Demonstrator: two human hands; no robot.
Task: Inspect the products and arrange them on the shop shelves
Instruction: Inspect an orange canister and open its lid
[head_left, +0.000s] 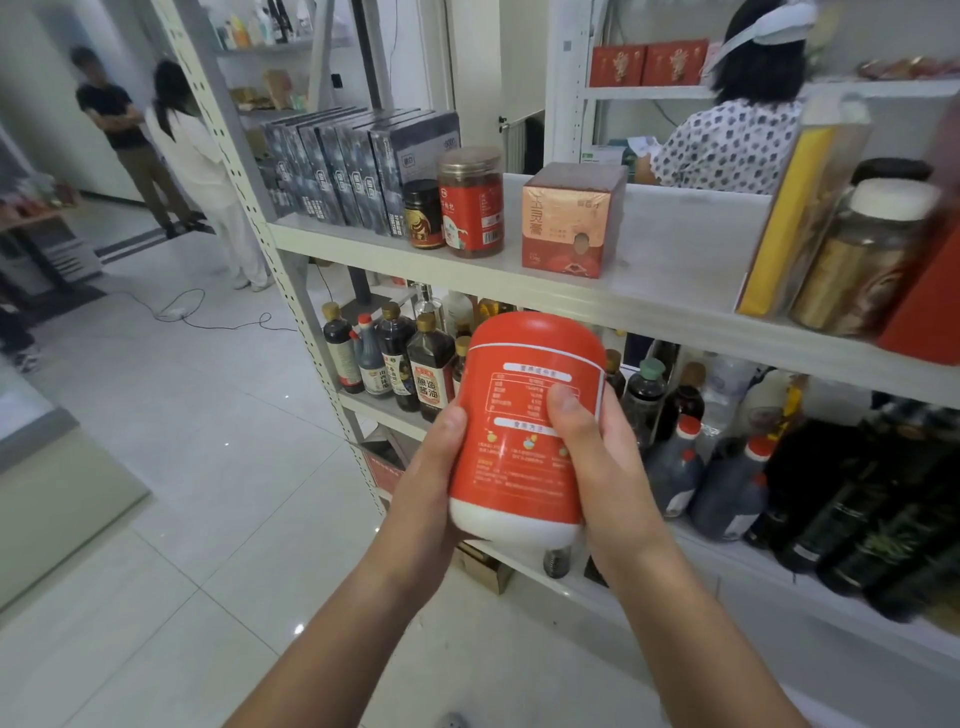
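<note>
While gripped from two sides, held upright in the air before the shelves: a red jar (524, 436) with white bottom, printed label turned to the camera. Left hand (434, 473) on its left side, fingers clamped round it, only the thumb in sight. Right hand (602, 467) on the right side, thumb flat on the label, other fingers hidden behind the jar, also clamped on it. Directly behind the jar, dark sauce bottles (395, 358) in rows. Higher, on the upper shelf (675, 306): dark boxes (358, 166), small dark jar (423, 213), gold-lidded jar (470, 202), reddish box (571, 218), then bare board, then yellow box (795, 218).
</note>
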